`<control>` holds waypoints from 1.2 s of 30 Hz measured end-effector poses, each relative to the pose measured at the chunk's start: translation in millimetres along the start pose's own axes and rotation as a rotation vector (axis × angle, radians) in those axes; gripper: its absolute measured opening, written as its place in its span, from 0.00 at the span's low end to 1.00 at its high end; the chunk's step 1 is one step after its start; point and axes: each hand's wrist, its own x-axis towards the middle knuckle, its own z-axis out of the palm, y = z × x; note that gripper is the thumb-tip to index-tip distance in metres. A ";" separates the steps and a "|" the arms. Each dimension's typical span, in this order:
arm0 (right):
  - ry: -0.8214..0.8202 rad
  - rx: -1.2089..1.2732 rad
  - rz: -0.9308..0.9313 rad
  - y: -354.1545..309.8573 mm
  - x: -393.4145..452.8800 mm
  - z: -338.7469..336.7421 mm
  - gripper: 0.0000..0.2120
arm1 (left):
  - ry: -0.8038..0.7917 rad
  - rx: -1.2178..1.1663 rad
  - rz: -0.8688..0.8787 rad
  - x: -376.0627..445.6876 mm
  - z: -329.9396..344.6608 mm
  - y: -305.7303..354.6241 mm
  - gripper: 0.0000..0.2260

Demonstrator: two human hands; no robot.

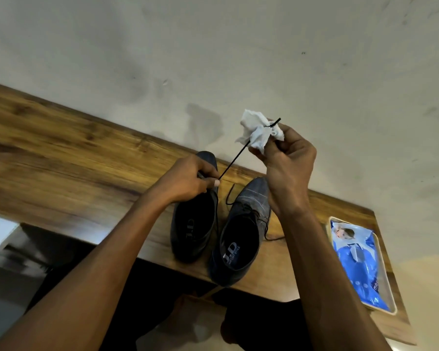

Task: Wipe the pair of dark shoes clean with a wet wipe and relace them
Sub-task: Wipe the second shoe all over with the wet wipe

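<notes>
Two dark shoes stand side by side on the wooden table (pixel 61 153), toes toward the wall. The left shoe (pixel 193 224) has no lace in it; the right shoe (pixel 241 239) is laced, its lace ends trailing on the wood. A loose black shoelace (pixel 235 160) runs taut between my hands. My left hand (pixel 188 178) pinches its lower end above the left shoe. Raised above the right shoe, my right hand (pixel 287 158) grips a crumpled white wet wipe (pixel 256 130) wrapped around the lace's upper end.
A blue pack of wet wipes (pixel 357 262) lies in a shallow tray (pixel 387 269) at the table's right end. A pale wall (pixel 238 46) rises directly behind the table. My legs show below the table's front edge.
</notes>
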 end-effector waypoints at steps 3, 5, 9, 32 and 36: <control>0.023 0.053 -0.029 -9.8 3.0 -4.3 0.11 | 0.019 0.019 0.024 1.1 1.7 0.5 0.06; 0.038 0.079 -0.051 -14.4 5.1 -7.4 0.11 | 0.033 0.048 0.049 0.8 2.7 2.3 0.05; 0.073 0.126 -0.100 -18.5 4.2 -10.9 0.10 | 0.063 0.112 0.057 0.3 4.2 5.7 0.03; 0.031 -0.129 0.046 38.6 -10.0 -50.6 0.10 | 0.097 0.486 -0.216 -21.2 18.1 13.0 0.34; -0.038 -0.300 0.023 45.6 -19.9 -58.3 0.10 | -0.130 0.593 -0.372 -31.9 21.1 -2.6 0.31</control>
